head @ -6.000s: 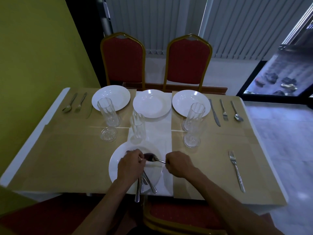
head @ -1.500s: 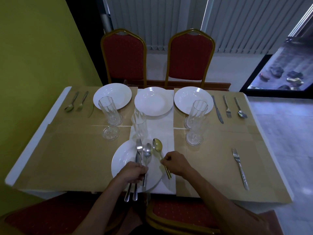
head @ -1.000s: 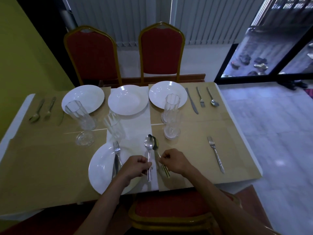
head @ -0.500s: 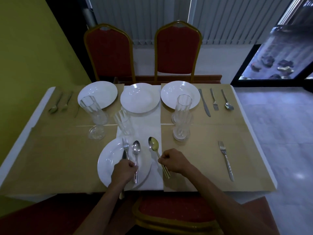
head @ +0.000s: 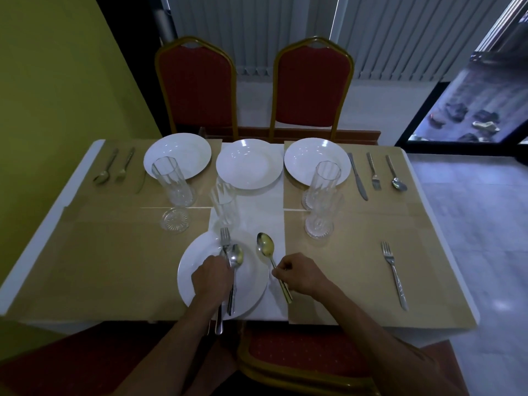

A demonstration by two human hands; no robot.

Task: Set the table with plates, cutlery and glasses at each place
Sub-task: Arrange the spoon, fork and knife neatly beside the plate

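**HEAD CAM: SINGLE WIDE-ANGLE VIEW**

Worn on head, at near long edge of table. Looks fwd & down, across to red chairs on far side. Sits close over near plate. Catches left hand & right hand at btm centre. Takes in whole tabletop, edges bowed by lens. Picks up yellow wall at left, blinds beyond, floor at right.

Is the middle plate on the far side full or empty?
Empty. The middle plate shows only its bare white surface and some light glints.
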